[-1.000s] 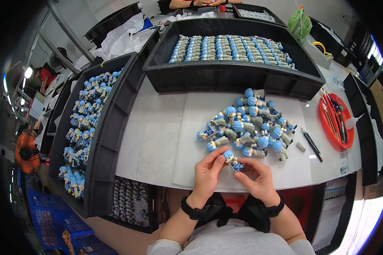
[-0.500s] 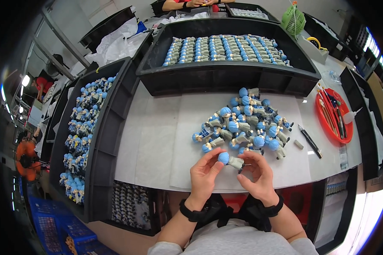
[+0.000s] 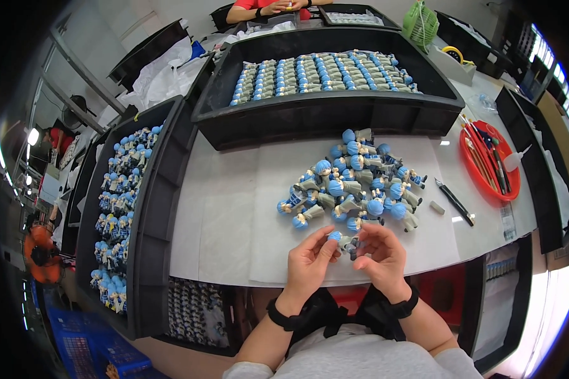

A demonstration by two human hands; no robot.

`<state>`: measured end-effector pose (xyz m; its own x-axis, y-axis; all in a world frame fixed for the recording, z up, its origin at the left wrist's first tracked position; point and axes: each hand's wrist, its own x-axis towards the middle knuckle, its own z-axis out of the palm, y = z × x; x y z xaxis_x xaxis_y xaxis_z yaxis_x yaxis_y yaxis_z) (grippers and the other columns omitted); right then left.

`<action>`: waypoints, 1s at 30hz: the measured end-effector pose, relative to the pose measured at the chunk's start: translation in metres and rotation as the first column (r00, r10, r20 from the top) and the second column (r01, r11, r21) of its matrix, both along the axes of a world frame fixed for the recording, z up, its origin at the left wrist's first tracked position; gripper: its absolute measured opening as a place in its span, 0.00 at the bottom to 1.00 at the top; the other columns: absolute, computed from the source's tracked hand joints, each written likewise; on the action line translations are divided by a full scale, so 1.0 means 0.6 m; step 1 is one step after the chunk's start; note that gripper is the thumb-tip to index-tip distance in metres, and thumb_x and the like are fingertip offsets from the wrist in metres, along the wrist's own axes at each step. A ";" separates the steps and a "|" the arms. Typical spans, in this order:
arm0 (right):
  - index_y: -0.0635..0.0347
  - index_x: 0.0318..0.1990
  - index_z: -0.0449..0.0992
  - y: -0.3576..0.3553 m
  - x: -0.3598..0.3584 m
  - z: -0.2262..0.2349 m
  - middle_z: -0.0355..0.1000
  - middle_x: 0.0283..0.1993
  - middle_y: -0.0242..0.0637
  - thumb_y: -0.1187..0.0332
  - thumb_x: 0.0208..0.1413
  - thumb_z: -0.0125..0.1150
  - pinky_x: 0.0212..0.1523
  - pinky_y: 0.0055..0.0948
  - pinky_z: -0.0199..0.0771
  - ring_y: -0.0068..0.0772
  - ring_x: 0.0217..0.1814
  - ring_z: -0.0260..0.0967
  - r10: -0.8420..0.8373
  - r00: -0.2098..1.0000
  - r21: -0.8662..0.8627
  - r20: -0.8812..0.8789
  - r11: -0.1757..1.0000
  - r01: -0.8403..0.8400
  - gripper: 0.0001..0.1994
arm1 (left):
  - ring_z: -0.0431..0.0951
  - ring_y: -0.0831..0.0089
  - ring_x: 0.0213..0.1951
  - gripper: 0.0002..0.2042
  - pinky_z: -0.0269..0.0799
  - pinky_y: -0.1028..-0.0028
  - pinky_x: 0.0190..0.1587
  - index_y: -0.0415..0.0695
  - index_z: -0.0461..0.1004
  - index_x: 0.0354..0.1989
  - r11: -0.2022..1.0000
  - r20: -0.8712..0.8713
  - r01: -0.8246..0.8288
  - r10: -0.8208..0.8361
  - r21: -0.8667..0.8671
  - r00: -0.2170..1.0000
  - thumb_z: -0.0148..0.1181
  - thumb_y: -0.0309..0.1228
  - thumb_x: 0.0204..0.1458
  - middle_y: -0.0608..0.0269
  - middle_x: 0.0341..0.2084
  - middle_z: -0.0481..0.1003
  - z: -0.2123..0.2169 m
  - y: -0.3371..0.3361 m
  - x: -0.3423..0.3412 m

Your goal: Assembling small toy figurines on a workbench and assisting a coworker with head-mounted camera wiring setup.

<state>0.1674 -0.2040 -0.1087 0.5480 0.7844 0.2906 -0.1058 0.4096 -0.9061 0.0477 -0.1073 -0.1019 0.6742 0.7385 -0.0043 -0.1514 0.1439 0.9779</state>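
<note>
Over the front edge of the white-covered table I hold a small figurine (image 3: 343, 240) with light-blue hair and a grey coat. My left hand (image 3: 308, 260) pinches it at the head end between thumb and fingers. The fingers of my right hand (image 3: 384, 260) curl around its foot end, where the thumb and fingertips partly hide it. Just beyond my hands lies a loose pile of similar figurines (image 3: 354, 188), heaped at many angles on a white sheet (image 3: 272, 246).
A black crate (image 3: 335, 117) with figurines in rows stands behind the pile. Another black crate (image 3: 155, 208) holds figurines at left. At right are a black pen-like knife (image 3: 455, 202), a small grey block (image 3: 436, 207) and a red basket (image 3: 515, 189) of brushes. A co-worker's hands (image 3: 278, 7) show beyond.
The held figurine has turned in my fingers, so a different side faces up. My hands stay close together around it. The whole view has shifted slightly.
</note>
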 end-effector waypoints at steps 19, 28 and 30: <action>0.65 0.46 0.69 0.006 -0.005 0.006 0.68 0.37 0.36 0.72 0.46 0.64 0.34 0.19 0.69 0.22 0.33 0.67 0.029 0.997 -0.105 0.066 0.994 -0.022 0.18 | 0.73 0.76 0.39 0.17 0.70 0.78 0.42 0.35 0.67 0.49 0.990 0.167 -0.113 0.098 0.086 0.981 0.55 0.17 0.48 0.58 0.41 0.72 0.003 -0.006 -0.008; 0.64 0.45 0.72 -0.027 0.015 0.034 0.71 0.39 0.39 0.78 0.49 0.58 0.36 0.22 0.70 0.24 0.37 0.69 0.018 0.978 -0.221 0.208 0.975 0.029 0.14 | 0.72 0.75 0.38 0.19 0.68 0.78 0.40 0.33 0.65 0.50 0.975 0.144 -0.125 0.099 0.181 0.985 0.56 0.21 0.47 0.56 0.43 0.71 0.006 -0.015 0.000; 0.63 0.46 0.71 -0.068 0.044 0.051 0.71 0.40 0.39 0.81 0.48 0.56 0.38 0.23 0.71 0.27 0.38 0.70 -0.074 0.974 -0.124 0.212 0.987 0.102 0.16 | 0.71 0.77 0.35 0.17 0.67 0.80 0.37 0.32 0.66 0.48 0.954 0.080 -0.163 0.148 0.251 0.986 0.54 0.24 0.49 0.57 0.41 0.71 0.008 -0.020 0.004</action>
<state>0.1937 -0.2450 -0.0779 0.5556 0.7750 0.3011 0.1202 0.2835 -0.9514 0.0503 -0.1194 -0.0972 0.5441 0.8055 0.2349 -0.2110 -0.1395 0.9675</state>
